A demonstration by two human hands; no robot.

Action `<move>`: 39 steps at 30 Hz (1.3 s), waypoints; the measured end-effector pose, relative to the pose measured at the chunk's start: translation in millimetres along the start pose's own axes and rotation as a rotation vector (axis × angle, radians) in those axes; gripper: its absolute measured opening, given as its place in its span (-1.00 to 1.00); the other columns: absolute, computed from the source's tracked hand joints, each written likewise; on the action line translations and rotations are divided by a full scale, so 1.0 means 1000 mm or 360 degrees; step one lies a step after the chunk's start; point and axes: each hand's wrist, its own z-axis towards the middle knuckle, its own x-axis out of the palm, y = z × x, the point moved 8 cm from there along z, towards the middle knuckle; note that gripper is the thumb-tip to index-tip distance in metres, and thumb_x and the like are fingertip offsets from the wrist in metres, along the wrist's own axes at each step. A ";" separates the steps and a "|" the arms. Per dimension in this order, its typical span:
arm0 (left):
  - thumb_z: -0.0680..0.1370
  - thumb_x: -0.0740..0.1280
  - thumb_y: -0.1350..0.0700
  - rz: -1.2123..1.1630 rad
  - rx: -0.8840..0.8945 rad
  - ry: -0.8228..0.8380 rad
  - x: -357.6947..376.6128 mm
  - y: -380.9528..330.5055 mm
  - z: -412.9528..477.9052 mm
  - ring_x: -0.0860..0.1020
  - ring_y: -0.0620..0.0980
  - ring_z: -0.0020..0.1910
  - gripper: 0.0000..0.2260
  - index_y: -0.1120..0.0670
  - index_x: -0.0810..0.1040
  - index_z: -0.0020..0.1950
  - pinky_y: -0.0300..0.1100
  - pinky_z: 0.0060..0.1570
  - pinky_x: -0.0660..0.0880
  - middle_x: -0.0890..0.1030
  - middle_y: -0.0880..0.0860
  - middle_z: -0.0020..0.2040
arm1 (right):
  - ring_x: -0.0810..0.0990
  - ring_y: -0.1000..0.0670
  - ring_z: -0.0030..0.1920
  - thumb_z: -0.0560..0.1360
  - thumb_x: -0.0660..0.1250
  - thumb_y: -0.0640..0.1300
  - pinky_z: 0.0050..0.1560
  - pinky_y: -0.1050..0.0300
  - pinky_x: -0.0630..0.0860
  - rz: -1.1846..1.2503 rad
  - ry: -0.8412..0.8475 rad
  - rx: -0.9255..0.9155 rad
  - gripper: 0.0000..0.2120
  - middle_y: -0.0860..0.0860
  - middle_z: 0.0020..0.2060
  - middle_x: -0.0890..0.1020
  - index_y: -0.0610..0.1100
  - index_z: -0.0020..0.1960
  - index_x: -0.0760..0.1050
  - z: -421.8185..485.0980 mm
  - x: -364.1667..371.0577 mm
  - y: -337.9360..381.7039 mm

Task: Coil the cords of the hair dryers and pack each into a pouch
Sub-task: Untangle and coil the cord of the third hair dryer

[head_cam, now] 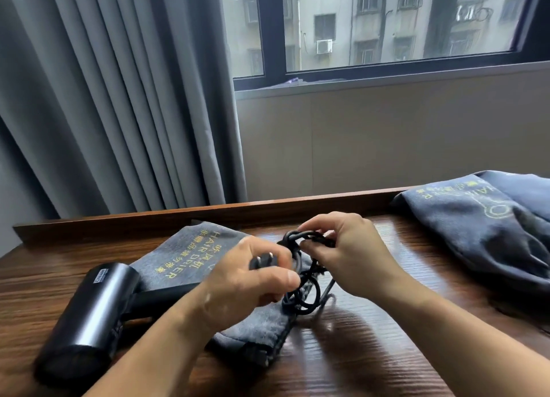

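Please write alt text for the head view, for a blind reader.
The left hand pinches the plug and the right hand holds loops of a black cord over a wooden table. The hair dryer lies beside them, partly on a grey pouch.

Grey curtains (pixel 104 99) hang at upper left. A dark-framed window (pixel 387 27) at upper right shows a building (pixel 372 19). Beige wall (pixel 387 141) below it; wooden desk (pixel 372 352) across the bottom.

There is only one view, from a wide-angle camera on the person's head. It looks forward and down over the wooden bench (pixel 387 361), very near the left hand (pixel 247 277) and the right hand (pixel 348 254). It faces the curtain (pixel 104 99) and the window (pixel 387 25) behind.
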 end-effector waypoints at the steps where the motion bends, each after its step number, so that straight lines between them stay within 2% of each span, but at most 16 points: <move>1: 0.29 0.41 0.01 0.0177 -0.0089 -0.0011 -0.001 0.004 0.001 0.29 -0.03 -0.48 -0.81 0.01 0.48 -0.47 -0.22 -0.45 0.23 0.38 0.01 -0.49 | 0.63 0.12 -0.29 0.44 0.51 -0.13 -0.19 0.10 0.59 0.0039 0.0032 -0.0001 -0.87 0.18 -0.33 0.66 0.11 -0.11 0.68 0.000 0.001 -0.003; 3: 0.29 0.36 -0.01 0.0420 -0.0287 -0.0099 -0.005 0.014 0.001 0.33 -0.04 -0.46 -0.86 0.05 0.56 -0.35 -0.18 -0.37 0.29 0.40 -0.02 -0.50 | 0.65 0.01 -0.29 0.46 0.45 -0.13 -0.16 -0.10 0.64 0.0165 0.0100 0.0048 -0.87 0.12 -0.31 0.64 0.10 -0.10 0.62 -0.001 0.003 -0.011; 5: 0.31 0.29 0.04 0.0504 -0.0415 -0.0179 -0.011 0.020 0.000 0.43 -0.09 -0.43 -0.75 0.02 0.66 -0.09 -0.25 -0.30 0.38 0.48 -0.04 -0.49 | 0.63 -0.07 -0.29 0.50 0.41 -0.15 -0.16 -0.20 0.62 0.0278 0.0161 0.0074 -0.87 0.06 -0.31 0.64 0.08 -0.10 0.55 -0.001 0.006 -0.015; 8: 0.37 0.22 0.04 0.0647 -0.0354 -0.0232 -0.016 0.018 0.001 0.60 -0.11 -0.26 -0.64 -0.10 0.67 0.09 -0.29 -0.05 0.47 0.63 -0.01 -0.41 | 0.50 0.06 -0.35 0.57 0.36 -0.17 -0.26 -0.06 0.51 0.0319 0.0220 0.0063 -0.85 0.10 -0.37 0.58 0.07 -0.09 0.50 -0.002 0.012 -0.016; 11: 0.41 0.26 0.06 0.0454 -0.0368 -0.0350 -0.019 0.022 0.003 0.60 0.06 -0.29 -0.70 -0.06 0.70 0.05 -0.12 -0.04 0.54 0.57 0.02 -0.43 | 0.46 0.12 -0.37 0.58 0.36 -0.19 -0.30 0.12 0.43 0.0269 0.0174 0.0063 -0.84 0.11 -0.37 0.58 0.05 -0.10 0.49 -0.003 0.013 -0.015; 13: 0.49 0.39 -0.01 0.0342 -0.0376 -0.0466 -0.020 0.024 0.005 0.52 -0.03 -0.41 -0.83 0.02 0.71 -0.03 -0.17 -0.25 0.49 0.52 -0.01 -0.46 | 0.58 0.07 -0.32 0.56 0.40 -0.21 -0.26 0.05 0.53 0.0321 0.0167 0.0083 -0.82 0.05 -0.30 0.66 0.05 -0.09 0.50 -0.004 0.016 -0.014; 14: 0.52 0.46 -0.08 0.0382 -0.0367 -0.0504 -0.019 0.023 0.006 0.47 -0.10 -0.45 -0.81 0.04 0.70 -0.09 -0.24 -0.33 0.42 0.50 -0.07 -0.48 | 0.65 0.02 -0.28 0.53 0.41 -0.24 -0.23 -0.02 0.59 0.0381 0.0179 0.0094 -0.80 0.02 -0.28 0.69 0.05 -0.10 0.51 -0.005 0.019 -0.012; 16: 0.49 0.49 -0.14 0.0430 -0.0373 -0.0554 -0.017 0.022 0.006 0.42 -0.22 -0.51 -0.75 0.02 0.68 -0.24 -0.35 -0.40 0.32 0.49 -0.15 -0.51 | 0.73 -0.07 -0.19 0.48 0.40 -0.31 -0.17 -0.11 0.65 0.0499 0.0195 0.0116 -0.76 -0.03 -0.23 0.73 0.02 -0.11 0.52 -0.005 0.024 -0.009; 18: 0.48 0.51 -0.10 0.0378 -0.0369 -0.0532 -0.017 0.020 0.005 0.44 -0.27 -0.50 -0.74 -0.01 0.65 -0.34 -0.39 -0.40 0.33 0.53 -0.16 -0.50 | 0.71 -0.04 -0.21 0.49 0.41 -0.36 -0.21 -0.03 0.62 0.0657 0.0254 0.0136 -0.77 -0.04 -0.23 0.73 -0.05 -0.14 0.52 -0.005 0.024 -0.006; 21: 0.50 0.53 0.02 0.0427 -0.0373 -0.0295 -0.011 0.011 0.003 0.54 -0.28 -0.38 -0.88 0.07 0.75 -0.10 -0.39 -0.25 0.43 0.65 -0.16 -0.38 | 0.62 -0.13 -0.25 0.52 0.46 -0.27 -0.09 -0.16 0.61 0.0861 0.0479 0.0216 -0.85 -0.07 -0.20 0.70 -0.06 0.02 0.59 -0.006 0.019 -0.005; 24: 0.51 0.52 0.07 0.0624 -0.0410 -0.0098 -0.010 0.012 -0.001 0.42 -0.28 -0.45 -0.89 -0.02 0.76 0.03 -0.44 -0.36 0.31 0.48 -0.23 -0.49 | 0.57 -0.01 -0.25 0.47 0.44 -0.13 -0.20 0.10 0.57 0.1005 0.0796 0.0383 -0.70 -0.04 -0.22 0.65 -0.02 0.20 0.63 -0.014 0.025 -0.005; 28: 0.49 0.51 0.12 0.0684 -0.0416 0.0012 -0.011 0.016 -0.002 0.27 -0.05 -0.38 -0.77 -0.19 0.73 0.06 -0.13 -0.32 0.19 0.30 -0.05 -0.41 | 0.49 0.05 -0.31 0.52 0.42 0.03 -0.37 0.23 0.40 0.1023 0.0801 0.0459 -0.72 -0.09 -0.17 0.58 -0.18 0.04 0.67 -0.013 0.026 -0.005; 30: 0.46 0.48 0.20 0.0698 -0.0395 -0.0042 -0.016 0.019 -0.001 0.26 -0.02 -0.37 -0.73 -0.17 0.73 0.00 -0.12 -0.32 0.18 0.30 -0.02 -0.39 | 0.47 0.05 -0.37 0.52 0.38 0.02 -0.41 0.21 0.32 0.1043 0.0698 0.0516 -0.75 -0.04 -0.26 0.56 -0.18 -0.10 0.62 -0.010 0.023 -0.010; 33: 0.41 0.44 0.27 0.0725 -0.0398 -0.0158 -0.026 0.021 0.000 0.35 -0.08 -0.42 -0.81 -0.03 0.69 -0.16 -0.23 -0.38 0.30 0.39 -0.07 -0.45 | 0.43 0.05 -0.41 0.55 0.35 -0.01 -0.41 0.21 0.25 0.1061 0.0636 0.0583 -0.77 0.05 -0.38 0.50 -0.14 -0.20 0.54 -0.011 0.025 -0.015; 36: 0.29 0.40 0.22 0.0433 -0.0360 -0.0274 -0.037 0.022 -0.001 0.41 -0.07 -0.41 -0.94 0.07 0.58 -0.32 -0.23 -0.40 0.33 0.46 0.00 -0.43 | 0.38 0.05 -0.42 0.43 0.46 0.06 -0.43 0.26 0.27 0.0879 0.0534 0.0484 -0.74 0.01 -0.40 0.47 -0.15 -0.18 0.56 -0.007 0.023 -0.016; 39: 0.20 0.37 0.22 -0.0193 -0.0268 -0.0625 -0.060 0.025 -0.005 0.44 0.02 -0.42 -0.86 0.16 0.56 -0.26 -0.14 -0.34 0.36 0.51 0.10 -0.41 | 0.46 0.08 -0.34 0.27 0.57 0.08 -0.33 0.24 0.38 0.0575 0.0489 0.0314 -0.65 0.04 -0.34 0.56 -0.11 -0.08 0.63 -0.003 0.017 -0.014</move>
